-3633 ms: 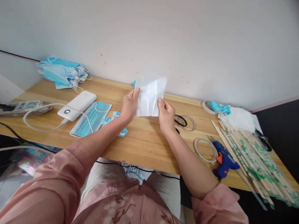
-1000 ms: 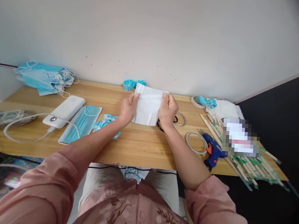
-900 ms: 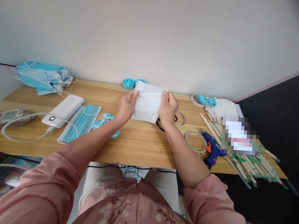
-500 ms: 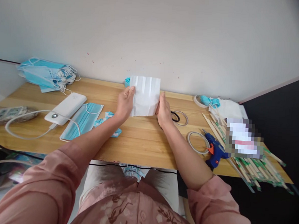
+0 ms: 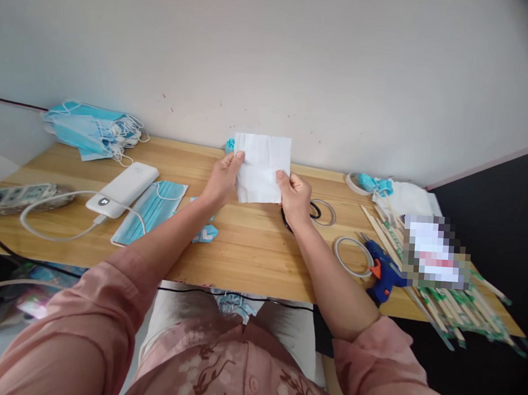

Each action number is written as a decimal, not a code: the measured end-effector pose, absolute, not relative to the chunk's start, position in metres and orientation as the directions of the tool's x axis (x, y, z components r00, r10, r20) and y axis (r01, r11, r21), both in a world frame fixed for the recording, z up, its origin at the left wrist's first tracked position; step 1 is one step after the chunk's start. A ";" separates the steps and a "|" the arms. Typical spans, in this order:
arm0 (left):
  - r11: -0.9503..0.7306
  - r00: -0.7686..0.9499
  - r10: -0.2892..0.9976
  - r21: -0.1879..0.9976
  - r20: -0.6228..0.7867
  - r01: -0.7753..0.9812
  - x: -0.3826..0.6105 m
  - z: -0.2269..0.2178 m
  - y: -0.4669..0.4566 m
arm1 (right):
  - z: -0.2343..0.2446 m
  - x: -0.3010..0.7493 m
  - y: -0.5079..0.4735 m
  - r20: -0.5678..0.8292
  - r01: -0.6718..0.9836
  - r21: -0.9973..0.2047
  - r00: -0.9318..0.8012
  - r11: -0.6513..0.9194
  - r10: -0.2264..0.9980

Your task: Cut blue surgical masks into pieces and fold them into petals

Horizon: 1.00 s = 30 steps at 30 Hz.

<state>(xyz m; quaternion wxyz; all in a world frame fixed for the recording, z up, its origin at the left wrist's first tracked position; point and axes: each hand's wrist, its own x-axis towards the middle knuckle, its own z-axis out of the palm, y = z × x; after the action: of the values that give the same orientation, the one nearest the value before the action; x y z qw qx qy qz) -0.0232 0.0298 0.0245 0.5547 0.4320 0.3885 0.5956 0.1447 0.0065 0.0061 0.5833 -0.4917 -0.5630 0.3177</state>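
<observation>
I hold a white sheet [image 5: 263, 170] up in front of me, over the back part of the desk [image 5: 252, 250], its broad face turned towards me and marked with faint creases. My left hand [image 5: 224, 174] pinches its left edge, thumb on the near face. My right hand [image 5: 294, 194] grips the right edge lower down, thumb also on the near side, so both hands are closed on the sheet.

Behind its upper left corner a bit of blue flower [image 5: 230, 144] peeks out. Beyond my left forearm lie small folded blue pieces [image 5: 205, 234], partly covered by the arm, then a flat blue mask [image 5: 151, 214] next to a white power bank [image 5: 124, 189] with a cable plugged in. A heap of masks [image 5: 93, 128] sits against the wall, and a power strip [image 5: 31, 198] is at the far left.

Near my right wrist, black loops [image 5: 318, 209] lie partly hidden. Further right are a pale roll [image 5: 353, 256], a blue glue gun [image 5: 382, 270] just beside it, and wrapped sticks [image 5: 447, 310] jutting past the front edge, with a pixelated item [image 5: 435, 252] over them.
</observation>
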 end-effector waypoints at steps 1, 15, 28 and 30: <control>-0.084 0.012 0.995 0.931 0.095 -0.354 -0.023 0.023 0.031 | 0.006 0.146 0.008 0.339 0.165 -0.935 0.150 0.315 0.929; 0.039 0.148 0.988 0.849 0.047 -0.527 -0.032 0.024 0.041 | 0.031 0.184 0.017 0.734 0.677 -0.389 -0.182 0.625 0.655; 0.113 0.281 0.959 0.876 0.026 -0.468 -0.032 0.016 0.041 | 0.020 0.190 0.026 0.617 0.371 -0.707 -0.092 0.602 0.781; 0.119 0.289 0.957 0.877 0.024 -0.466 -0.032 0.016 0.040 | 0.020 0.186 0.026 0.530 0.237 -0.818 -0.039 0.523 0.847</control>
<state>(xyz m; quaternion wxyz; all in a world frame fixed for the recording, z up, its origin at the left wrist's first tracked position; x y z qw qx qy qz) -0.0321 0.0401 0.0156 0.6871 0.4155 0.2954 0.5177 0.1856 0.0255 0.0196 0.5619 -0.4059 -0.6678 0.2712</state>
